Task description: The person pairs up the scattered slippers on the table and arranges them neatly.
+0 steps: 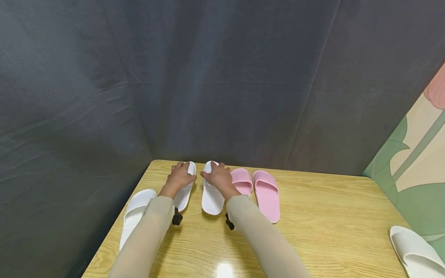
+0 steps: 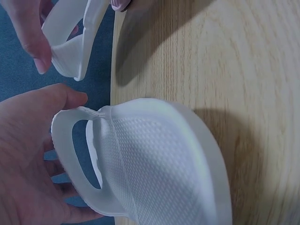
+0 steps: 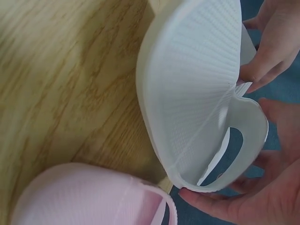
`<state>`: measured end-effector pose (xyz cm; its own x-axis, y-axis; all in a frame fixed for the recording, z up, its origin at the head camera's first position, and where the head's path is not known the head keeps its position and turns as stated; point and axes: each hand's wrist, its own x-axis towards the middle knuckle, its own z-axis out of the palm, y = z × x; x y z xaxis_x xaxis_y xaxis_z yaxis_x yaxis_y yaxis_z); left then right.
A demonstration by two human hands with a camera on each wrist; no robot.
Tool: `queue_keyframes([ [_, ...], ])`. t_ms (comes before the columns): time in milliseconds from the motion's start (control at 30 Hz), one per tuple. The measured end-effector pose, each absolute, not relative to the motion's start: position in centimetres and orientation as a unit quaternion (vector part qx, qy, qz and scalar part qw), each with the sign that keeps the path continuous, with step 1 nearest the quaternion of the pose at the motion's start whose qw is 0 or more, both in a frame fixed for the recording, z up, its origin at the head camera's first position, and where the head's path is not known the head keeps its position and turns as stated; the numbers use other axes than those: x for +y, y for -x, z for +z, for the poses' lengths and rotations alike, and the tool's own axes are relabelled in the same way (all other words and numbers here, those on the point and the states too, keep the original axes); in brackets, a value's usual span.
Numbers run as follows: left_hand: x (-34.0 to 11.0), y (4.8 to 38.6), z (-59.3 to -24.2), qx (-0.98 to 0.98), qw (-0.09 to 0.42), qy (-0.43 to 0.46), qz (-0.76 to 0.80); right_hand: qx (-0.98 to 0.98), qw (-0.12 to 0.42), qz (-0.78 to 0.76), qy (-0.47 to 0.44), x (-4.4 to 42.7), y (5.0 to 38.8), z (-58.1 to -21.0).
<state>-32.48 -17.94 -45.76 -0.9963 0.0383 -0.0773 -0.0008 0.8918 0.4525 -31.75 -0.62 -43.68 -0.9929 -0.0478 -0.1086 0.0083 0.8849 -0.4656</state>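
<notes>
Your left grip (image 1: 179, 176) lies over the front of the left white slipper (image 1: 182, 199), and your right grip (image 1: 219, 176) over that of the right white slipper (image 1: 212, 200). Each is clasped on its own slipper, the two thumbs on the sides that face each other. You have this pair side by side with a narrow gap, near the far edge of the counter (image 1: 330, 220) — heels toward you, clear of your fingers. Whether the soles bear fully on the counter, you cannot tell.

From the head view your hands cover most of both straps. The left wrist view shows you the left strap (image 2: 64, 140) arching up, your thumb (image 2: 72, 98) at one end of it; the right wrist view shows you the right strap (image 3: 255, 140) spanned the same way, with a pink slipper near it. Only the head view gives you the outer slippers: the far-left slipper (image 1: 133, 218), partly behind your left sleeve (image 1: 144, 243), and the far-right slipper (image 1: 420, 255), cut by the frame.

Count six slippers — four white, counting the off-white one at far right, and two pink slippers (image 1: 267, 197), which lie side by side just right of your right grip.
</notes>
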Motion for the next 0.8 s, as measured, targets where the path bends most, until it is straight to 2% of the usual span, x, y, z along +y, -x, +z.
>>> queue_keyframes([
  [533, -18.0, 32.5, -46.0, 0.974, 0.039, -0.001, 0.225, 0.971, 0.034, -0.237, 0.023, -1.5, 31.7, -44.8],
  [800, -18.1, 32.5, -46.1, 0.974, 0.042, -0.002, 0.224, 0.973, 0.039, -0.226, 0.023, -1.6, 31.8, -44.9],
])
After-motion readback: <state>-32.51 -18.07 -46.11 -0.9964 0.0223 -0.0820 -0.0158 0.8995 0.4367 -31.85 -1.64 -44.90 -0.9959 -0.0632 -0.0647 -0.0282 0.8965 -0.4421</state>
